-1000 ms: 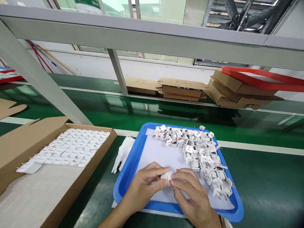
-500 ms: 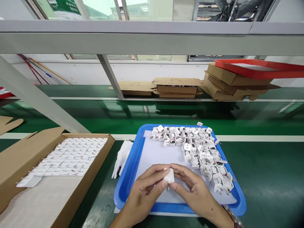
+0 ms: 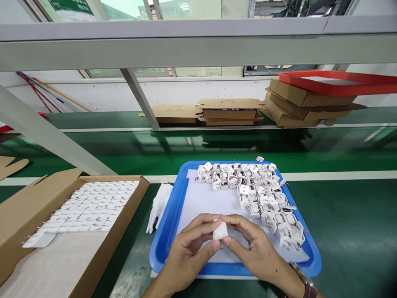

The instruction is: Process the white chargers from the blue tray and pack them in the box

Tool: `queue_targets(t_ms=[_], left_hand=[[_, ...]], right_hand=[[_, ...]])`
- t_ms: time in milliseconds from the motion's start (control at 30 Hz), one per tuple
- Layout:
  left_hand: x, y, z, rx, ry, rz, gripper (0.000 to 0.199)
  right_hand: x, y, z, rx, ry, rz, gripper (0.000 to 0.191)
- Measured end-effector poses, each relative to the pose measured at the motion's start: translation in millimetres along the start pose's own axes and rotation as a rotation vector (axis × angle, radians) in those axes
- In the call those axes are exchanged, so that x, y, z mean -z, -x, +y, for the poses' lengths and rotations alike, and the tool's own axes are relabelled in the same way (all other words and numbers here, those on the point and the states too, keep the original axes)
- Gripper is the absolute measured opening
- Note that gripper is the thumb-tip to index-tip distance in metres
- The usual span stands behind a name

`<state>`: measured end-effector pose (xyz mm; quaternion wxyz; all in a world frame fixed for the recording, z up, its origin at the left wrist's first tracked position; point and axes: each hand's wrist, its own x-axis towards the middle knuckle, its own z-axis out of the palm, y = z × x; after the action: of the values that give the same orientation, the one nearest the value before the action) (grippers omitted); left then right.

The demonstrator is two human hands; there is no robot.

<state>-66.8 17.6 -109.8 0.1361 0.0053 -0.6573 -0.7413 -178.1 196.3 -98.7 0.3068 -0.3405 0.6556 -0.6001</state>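
Note:
Between my two hands, over the front of a blue tray (image 3: 169,223), is a small white plug charger (image 3: 220,231) with its metal prongs pointing toward me. My left hand (image 3: 192,250) grips it from the left, thumb low by the prongs and fingers over the top. From the right, my right hand (image 3: 252,244) pinches the same charger with thumb and fingertips. Many white charger housings (image 3: 263,194), some showing their insides, lie along the back and right of the tray on a white sheet (image 3: 203,207).
A cardboard box (image 3: 102,252) on the left holds rows of white pieces (image 3: 89,207). A white glove (image 3: 159,207) lies between box and tray. Behind stand a metal frame bar (image 3: 198,51), cardboard boxes (image 3: 229,114) and a red tray (image 3: 338,82) on stacked boxes.
The charger has turned slightly in my fingers, and my left thumb now covers more of its prongs. My hands stay nearly in place; the camera view has shifted a little.

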Motion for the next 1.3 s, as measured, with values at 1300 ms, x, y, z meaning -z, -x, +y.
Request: queue_targets(t_ms=[1300], left_hand=[[-19.5, -3.8, -14.8, -0.307, -0.712, 0.162, 0.035]], right_hand=[[-2.2, -6.4, 5.4, -0.163, -0.138, 0.096, 0.048]])
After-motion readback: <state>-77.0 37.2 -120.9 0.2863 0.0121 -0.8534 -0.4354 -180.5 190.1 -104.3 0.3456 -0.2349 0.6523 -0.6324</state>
